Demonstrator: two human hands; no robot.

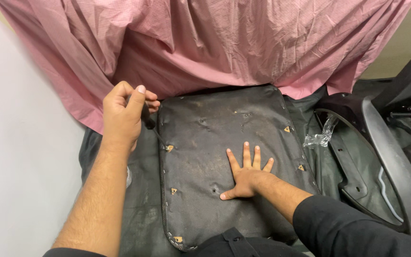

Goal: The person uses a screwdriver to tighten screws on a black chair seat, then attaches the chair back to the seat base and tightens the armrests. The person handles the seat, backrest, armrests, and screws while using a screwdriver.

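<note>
On seat panel [205, 143] — right hand [246, 175] flat, splayed.

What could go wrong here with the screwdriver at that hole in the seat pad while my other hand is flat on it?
The screwdriver meets the hole at a slant, so it may slip out and tear the seat pad. If it skids across, the tip would head toward the right hand, pressed flat nearby. The left hand grips close to the pink cloth, which might snag.
</note>
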